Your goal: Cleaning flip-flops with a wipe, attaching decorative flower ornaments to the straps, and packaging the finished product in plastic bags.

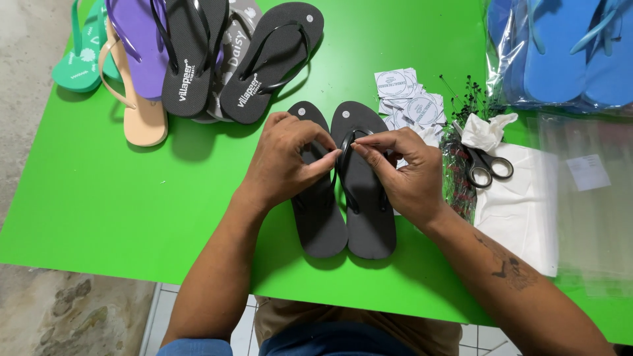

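Two black flip-flops [343, 191] lie side by side, soles down, toes pointing away from the person, on the green table [99, 198]. Both hands meet over the pair's front half. The left hand [283, 161] is closed in a pinch, thumb and forefinger tips together at the strap [344, 142] of the right-hand sandal; the right hand [402, 171] pinches too, fingertips pressed against the left's, on the same strap (what tiny thing sits between them, if any, I cannot tell).

Judging by looks, the sandals are light foam — soft, bendy, matte enough not to slip — and the thin strap seems the natural place to take hold, since it lifts clear of the sole; a grip on the sole's edge would probably flex it.

Beyond the pair, to the left, is a heap of sandals [198, 59] in black, grey, purple, tan and green. Just right of the pair lie paper labels [409, 99], scissors [484, 165] and white bags [521, 204]; farther right, blue sandals [560, 53] in clear wrap.
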